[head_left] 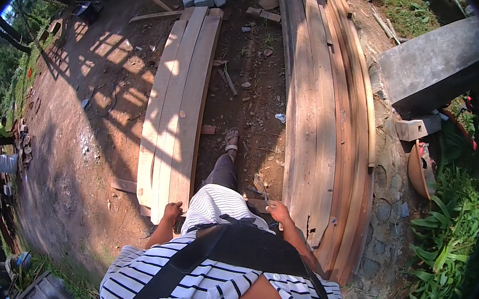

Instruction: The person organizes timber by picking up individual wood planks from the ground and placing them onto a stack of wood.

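Showing: two hands (pixel 172 210) (pixel 278 211); nearby, two plank stacks (pixel 189 86) (pixel 313 116).

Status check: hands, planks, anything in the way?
Left hand by left plank stack, right hand near right plank stack; both grips unclear. Stacks lie lengthwise ahead. Crumpled white scrap on ground between.

No text, label or number can be read; no sign is legible.
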The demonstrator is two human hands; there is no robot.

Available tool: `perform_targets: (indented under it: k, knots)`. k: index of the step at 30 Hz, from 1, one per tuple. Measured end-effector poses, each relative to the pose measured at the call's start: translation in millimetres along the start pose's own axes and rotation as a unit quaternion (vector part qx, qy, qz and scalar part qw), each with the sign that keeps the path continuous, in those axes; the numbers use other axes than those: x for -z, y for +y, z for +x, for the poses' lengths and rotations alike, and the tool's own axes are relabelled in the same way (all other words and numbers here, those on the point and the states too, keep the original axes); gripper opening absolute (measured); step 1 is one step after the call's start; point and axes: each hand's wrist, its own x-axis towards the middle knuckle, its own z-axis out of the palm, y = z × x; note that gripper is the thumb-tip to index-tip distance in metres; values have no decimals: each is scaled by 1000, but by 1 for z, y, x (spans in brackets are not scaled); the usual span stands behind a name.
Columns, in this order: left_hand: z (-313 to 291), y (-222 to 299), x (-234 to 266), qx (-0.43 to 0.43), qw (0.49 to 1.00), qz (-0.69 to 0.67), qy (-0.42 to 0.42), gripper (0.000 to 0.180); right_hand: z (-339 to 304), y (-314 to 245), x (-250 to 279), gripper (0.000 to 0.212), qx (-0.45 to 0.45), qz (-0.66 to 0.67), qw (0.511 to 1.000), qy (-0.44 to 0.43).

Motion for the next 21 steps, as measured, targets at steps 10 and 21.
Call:
perform_targets:
  k: [10,21]
  knots:
    - [117,466,-113,-186,980,9,-74,30,189,-192,186,63,-9,-39,999,1]
    - [156,751,-286,-187,959,-43,-208,44,417,-474,378,25,203,-106,970,-79]
